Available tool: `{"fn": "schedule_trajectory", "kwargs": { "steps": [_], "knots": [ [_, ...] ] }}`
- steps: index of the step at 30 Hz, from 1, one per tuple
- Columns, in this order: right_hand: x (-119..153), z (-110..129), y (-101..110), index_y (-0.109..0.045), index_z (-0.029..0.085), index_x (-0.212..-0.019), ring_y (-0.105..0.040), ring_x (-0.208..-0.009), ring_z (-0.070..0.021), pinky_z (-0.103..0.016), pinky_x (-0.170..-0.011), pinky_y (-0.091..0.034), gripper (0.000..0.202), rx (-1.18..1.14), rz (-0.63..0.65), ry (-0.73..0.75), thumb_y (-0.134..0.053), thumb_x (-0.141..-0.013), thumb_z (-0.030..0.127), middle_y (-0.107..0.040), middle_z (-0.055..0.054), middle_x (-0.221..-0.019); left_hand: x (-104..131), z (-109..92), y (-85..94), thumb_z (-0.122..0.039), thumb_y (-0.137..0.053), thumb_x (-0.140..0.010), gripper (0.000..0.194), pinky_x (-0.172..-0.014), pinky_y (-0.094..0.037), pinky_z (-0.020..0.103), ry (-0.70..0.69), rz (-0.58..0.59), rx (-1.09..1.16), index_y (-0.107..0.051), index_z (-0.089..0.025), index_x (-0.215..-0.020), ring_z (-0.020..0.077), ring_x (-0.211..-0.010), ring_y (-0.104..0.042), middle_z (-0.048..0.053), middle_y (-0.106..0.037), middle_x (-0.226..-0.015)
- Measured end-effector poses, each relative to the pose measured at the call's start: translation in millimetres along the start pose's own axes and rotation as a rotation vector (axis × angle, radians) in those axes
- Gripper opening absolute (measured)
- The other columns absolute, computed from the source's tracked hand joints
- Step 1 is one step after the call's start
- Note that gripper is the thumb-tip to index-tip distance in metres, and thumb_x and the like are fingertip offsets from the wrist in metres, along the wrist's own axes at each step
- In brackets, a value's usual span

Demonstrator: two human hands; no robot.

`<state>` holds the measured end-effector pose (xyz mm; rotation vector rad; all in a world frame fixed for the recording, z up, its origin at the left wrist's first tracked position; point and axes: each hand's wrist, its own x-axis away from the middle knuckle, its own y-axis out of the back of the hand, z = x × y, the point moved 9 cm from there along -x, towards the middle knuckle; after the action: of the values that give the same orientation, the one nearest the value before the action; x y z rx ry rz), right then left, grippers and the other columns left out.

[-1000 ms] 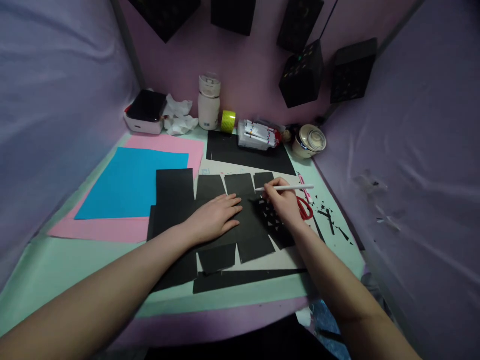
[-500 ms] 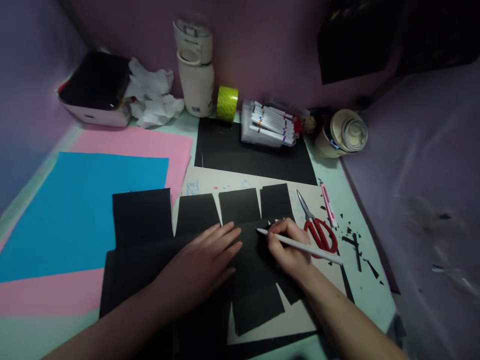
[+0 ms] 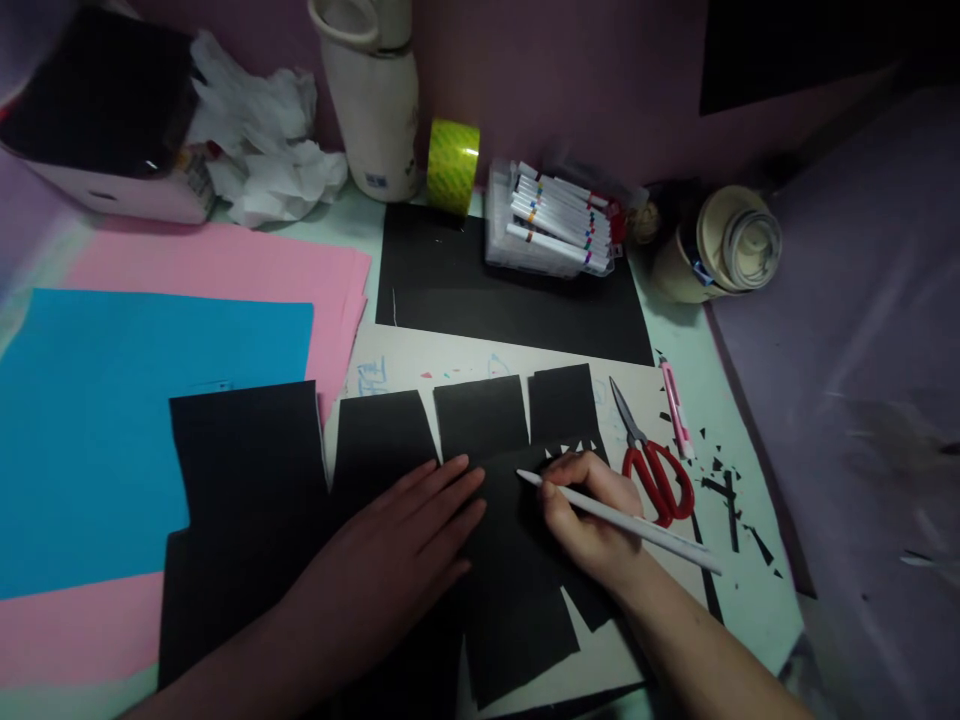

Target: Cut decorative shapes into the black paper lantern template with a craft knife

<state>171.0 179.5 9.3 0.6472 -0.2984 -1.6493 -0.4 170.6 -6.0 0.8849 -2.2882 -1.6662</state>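
Black paper point(image 3: 251, 470), cut into flaps along its far and near edges, lies across the middle of the table. My left hand point(image 3: 405, 540) rests flat on it, fingers stretched out and holding nothing. In my right hand point(image 3: 592, 510) a white pencil-like pen point(image 3: 630, 522) is pinched, its tip pointing left at the black paper. Whether the tip touches the paper I cannot tell. Small triangular notches line the paper's fold just beyond my right fingers. Red-handled scissors point(image 3: 656, 475) lie to the right of that hand, blades slightly apart and pointing away.
Blue paper point(image 3: 150, 440) and pink paper point(image 3: 341, 330) lie at left. Along the back stand a bottle point(image 3: 375, 120), yellow tape point(image 3: 453, 165), a marker box point(image 3: 555, 225) and a lidded jar point(image 3: 720, 245). A pink cutter point(image 3: 676, 410) lies near black scraps point(image 3: 731, 510) at the right edge.
The view has come closer and tipped down, so everything looks larger. My left hand stays flat on the paper. The pen, still in my right hand, has barely moved over the paper.
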Motion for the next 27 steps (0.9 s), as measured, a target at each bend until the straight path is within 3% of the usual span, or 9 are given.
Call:
{"fn": "schedule_trajectory", "kwargs": {
  "steps": [12, 19, 27],
  "knots": [
    [0.3, 0.0, 0.6, -0.060, 0.025, -0.077, -0.063, -0.058, -0.0160, -0.029, -0.053, -0.051, 0.010, 0.033, -0.007, 0.004, -0.063, -0.079, 0.016, -0.066, 0.000, -0.067, -1.7, 1.3, 0.1, -0.040, -0.042, -0.099, 0.041, -0.110, -0.045, 0.041, -0.001, 0.030, -0.007, -0.057, -0.028, -0.135, 0.0218, -0.137, -0.046, 0.002, -0.049, -0.147],
    [2.7, -3.7, -1.2, -0.058, 0.025, -0.078, -0.063, -0.059, -0.0159, -0.029, -0.054, -0.051, 0.012, -0.004, 0.004, -0.012, -0.064, -0.079, 0.014, -0.066, 0.000, -0.069, -1.4, -0.4, 0.9, -0.038, -0.043, -0.099, 0.039, -0.111, -0.044, 0.041, -0.009, 0.008, -0.018, -0.060, -0.023, -0.131, 0.0220, -0.137, -0.046, 0.002, -0.049, -0.147],
    [1.6, -1.6, 3.4, -0.056, 0.025, -0.074, -0.061, -0.056, -0.0156, -0.029, -0.052, -0.049, 0.012, 0.056, -0.072, -0.025, -0.062, -0.079, 0.015, -0.064, 0.000, -0.065, -1.6, -0.2, -0.4, -0.038, -0.041, -0.100, 0.040, -0.110, -0.044, 0.041, -0.009, 0.027, -0.021, -0.060, -0.022, -0.131, 0.0222, -0.137, -0.046, 0.004, -0.050, -0.147]
  ]
}}
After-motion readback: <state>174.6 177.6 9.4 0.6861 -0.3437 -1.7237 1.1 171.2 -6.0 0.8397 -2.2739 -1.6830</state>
